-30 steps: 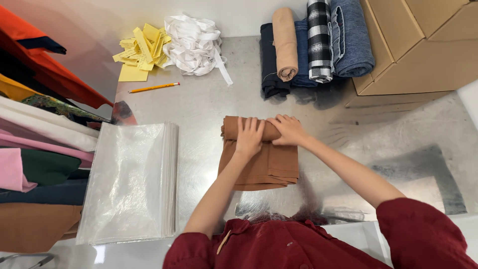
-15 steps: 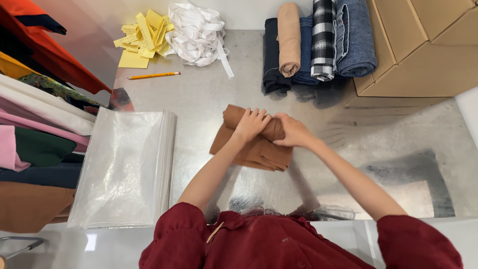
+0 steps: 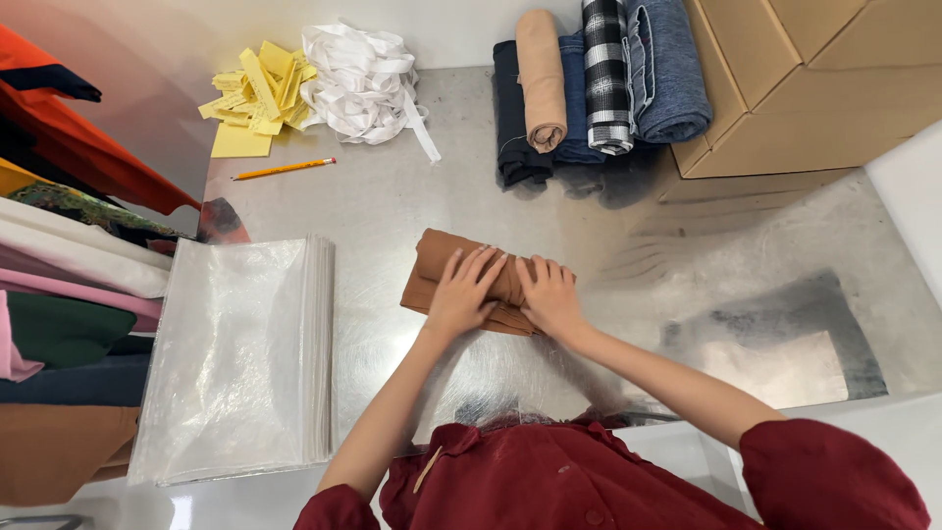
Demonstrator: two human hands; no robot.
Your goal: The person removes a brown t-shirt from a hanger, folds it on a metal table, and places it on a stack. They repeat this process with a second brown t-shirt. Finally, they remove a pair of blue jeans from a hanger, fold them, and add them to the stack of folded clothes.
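**Ana:** Head view first: what did the hands have?

**Ben:** Both lay on a brown cloth roll (image 3: 442, 267) on the metal table (image 3: 412, 196). The left hand (image 3: 463, 292) pressed flat on it, fingers spread and pointing away from the body. The right hand (image 3: 549, 296) sat just beside the left, touching it, fingers bent over the roll's top. Neither hand was closed into a fist; both pressed down rather than pinched.

**Ana:** And the cloth itself?

**Ben:** Tan-brown, rolled or folded into a thick bundle lying crosswise under the palms. Its left end stuck out past the left hand, with layered edges showing below. Whether the right end was tucked under, I could not tell; the right hand covered it.

**Ana:** What lay around?

**Ben:** Left of the left hand, near it, a stack of clear plastic bags (image 3: 235, 353). Further left, piled coloured fabrics (image 3: 69, 285). Well beyond the fingertips, a row of rolled fabrics (image 3: 599, 88): dark, tan, black-and-white check, blue denim. Right of those, cardboard boxes (image 3: 814, 79). Far ahead on the left, yellow paper slips (image 3: 250, 93), a heap of white strips (image 3: 358, 83) and a pencil (image 3: 283, 169).

**Ana:** Anything blocking?

**Ben:** Only the person's own forearms and dark red sleeves (image 3: 589, 481) at the near edge.
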